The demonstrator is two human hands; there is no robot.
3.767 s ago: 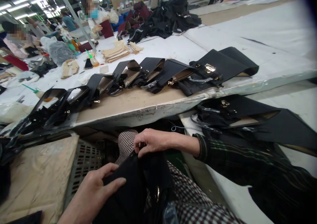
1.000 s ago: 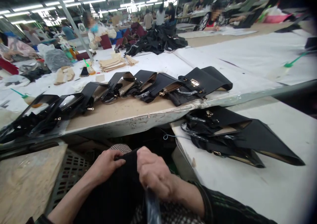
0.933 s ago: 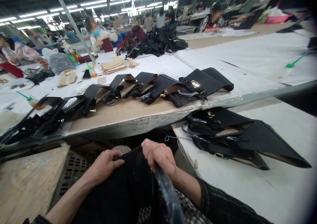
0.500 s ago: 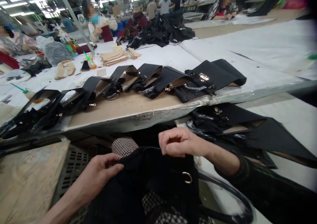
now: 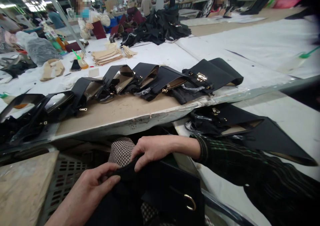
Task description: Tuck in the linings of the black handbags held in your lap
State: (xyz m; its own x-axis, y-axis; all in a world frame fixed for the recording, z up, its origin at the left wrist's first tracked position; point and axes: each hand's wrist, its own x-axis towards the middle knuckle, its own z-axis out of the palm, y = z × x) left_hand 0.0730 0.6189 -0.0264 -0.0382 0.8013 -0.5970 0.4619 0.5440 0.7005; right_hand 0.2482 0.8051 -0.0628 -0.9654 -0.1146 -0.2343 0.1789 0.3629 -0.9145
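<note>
A dull black, floppy bag (image 5: pixel 172 179) with a shiny, curved gold metal ring (image 5: pixel 191 202) lies over brown-and-white checked cloth (image 5: pixel 122 151), just below the near edge of the long white counter (image 5: pixel 270 46). The left hand (image 5: pixel 90 186) and right hand (image 5: pixel 152 149) each have their grip pinching its soft, folded top edge between thumb and fingers. On the counter sits a row of smooth black bags (image 5: pixel 143 71) with tan insides (image 5: pixel 176 82) and gold metal bits (image 5: pixel 201 77).

Left fingers (image 5: pixel 109 183), right fingers (image 5: pixel 142 161) pinching black bag (image 5: pixel 172 181) by edge.
</note>
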